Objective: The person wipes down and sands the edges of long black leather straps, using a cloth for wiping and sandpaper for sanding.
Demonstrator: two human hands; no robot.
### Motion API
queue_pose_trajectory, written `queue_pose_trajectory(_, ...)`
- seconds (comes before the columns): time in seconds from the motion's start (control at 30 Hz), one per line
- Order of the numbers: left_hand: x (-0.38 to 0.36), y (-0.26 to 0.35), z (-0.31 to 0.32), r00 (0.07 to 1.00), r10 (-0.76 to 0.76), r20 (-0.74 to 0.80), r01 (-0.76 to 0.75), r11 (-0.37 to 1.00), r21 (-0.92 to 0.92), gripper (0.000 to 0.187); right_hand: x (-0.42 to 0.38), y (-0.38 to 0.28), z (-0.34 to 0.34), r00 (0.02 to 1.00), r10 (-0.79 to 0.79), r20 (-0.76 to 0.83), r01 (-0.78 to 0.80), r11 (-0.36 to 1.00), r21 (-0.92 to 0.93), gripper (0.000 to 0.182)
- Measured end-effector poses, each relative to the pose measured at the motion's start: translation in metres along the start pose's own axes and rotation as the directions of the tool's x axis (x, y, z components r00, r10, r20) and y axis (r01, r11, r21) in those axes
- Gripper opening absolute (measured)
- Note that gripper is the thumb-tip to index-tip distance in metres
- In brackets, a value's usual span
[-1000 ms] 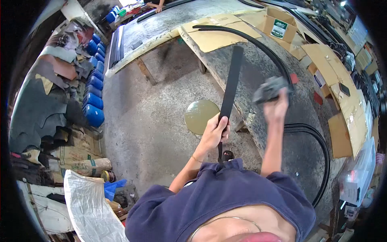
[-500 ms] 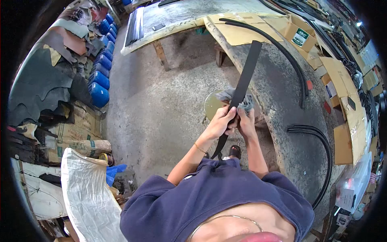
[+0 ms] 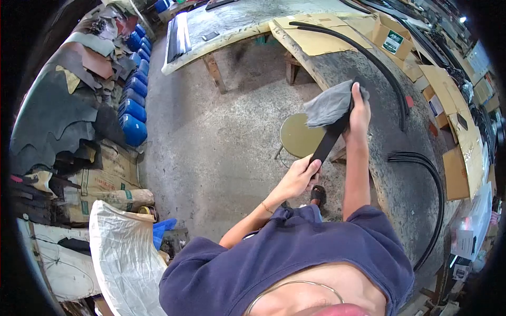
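My left hand [image 3: 299, 178] is closed around the lower part of a flat black strip [image 3: 328, 143], in front of my body. Farther up the strip, my right hand [image 3: 359, 113] grips a grey cloth [image 3: 329, 105] folded over it, with the thumb pointing up. The cloth drapes to the left and hides the strip's upper part. The strip slants up to the right, held in the air near the edge of the long worktable [image 3: 390, 131]. Below and left of the cloth, a round stool [image 3: 300, 136] stands on the floor.
Bent black strips [image 3: 387, 71] lie on the worktable at right, with a second curved bundle [image 3: 435, 189] nearer me. Cardboard boxes [image 3: 391, 38] line its far side. Blue drums [image 3: 133, 130] and sheets of dark material [image 3: 52, 121] are at left. Another table [image 3: 237, 26] stands ahead.
My right hand has moved up and right along the strip with the cloth, away from my left hand. The cloth now covers the strip's upper part. My left hand stays lower on the strip.
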State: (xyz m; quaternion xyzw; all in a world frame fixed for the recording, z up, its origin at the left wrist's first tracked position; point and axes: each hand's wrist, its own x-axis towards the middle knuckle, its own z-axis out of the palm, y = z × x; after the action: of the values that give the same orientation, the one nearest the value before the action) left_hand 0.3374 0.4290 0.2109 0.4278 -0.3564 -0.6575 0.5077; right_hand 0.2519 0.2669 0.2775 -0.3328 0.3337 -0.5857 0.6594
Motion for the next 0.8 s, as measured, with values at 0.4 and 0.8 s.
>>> queue_pose_trajectory(0.4,0.038,0.020,0.038,0.984,0.170,0.047,-0.173,0.876,0.451,0.027,0.068,-0.073,-0.062,0.991,0.001,0.131,-0.030,0.975,0.219,0.022)
queue_pose_trajectory(0.8,0.094,0.011,0.070,0.983,-0.077,0.167,0.002,0.913,0.408,0.031,0.194,-0.160,-0.247,0.947,-0.320,0.007,0.258,0.777,0.574,0.026)
